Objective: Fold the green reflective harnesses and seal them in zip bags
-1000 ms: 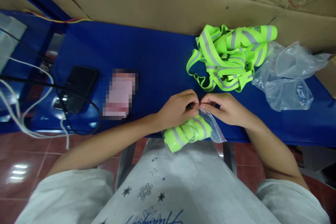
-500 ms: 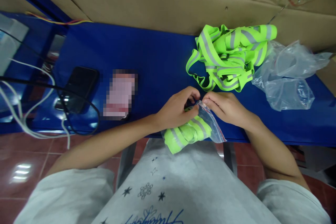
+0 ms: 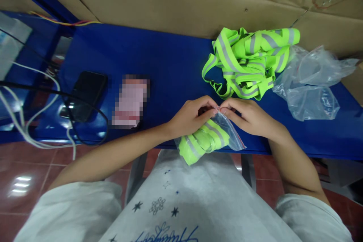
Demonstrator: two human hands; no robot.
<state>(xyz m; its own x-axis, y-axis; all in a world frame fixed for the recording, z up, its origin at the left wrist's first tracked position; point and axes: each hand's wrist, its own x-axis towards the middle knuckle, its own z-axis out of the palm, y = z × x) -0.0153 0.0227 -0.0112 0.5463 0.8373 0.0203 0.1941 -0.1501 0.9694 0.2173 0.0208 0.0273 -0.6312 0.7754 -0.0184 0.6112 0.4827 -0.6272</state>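
A clear zip bag (image 3: 233, 135) with a red line along its mouth is at the front edge of the blue table. Inside it lies a folded neon-yellow reflective strap (image 3: 202, 141) with grey stripes. My left hand (image 3: 194, 116) pinches the bag's upper edge between thumb and fingers. Right beside it, my right hand (image 3: 246, 116) pinches the same edge, and the fingertips of both hands nearly meet. Beyond my hands lies a loose heap of neon-yellow reflective straps (image 3: 249, 64).
Empty clear plastic bags (image 3: 313, 83) lie right of the heap. On the left of the blue table (image 3: 167, 64) are a black phone-like device (image 3: 87, 94), a blurred-out pink item (image 3: 129, 102) and tangled white and black cables (image 3: 24, 128). A cardboard wall (image 3: 176, 3) stands behind.
My left fingers have closed in on the bag's edge and its thumb has moved up, closer to my right hand. The bag's red-lined mouth has shifted slightly right.
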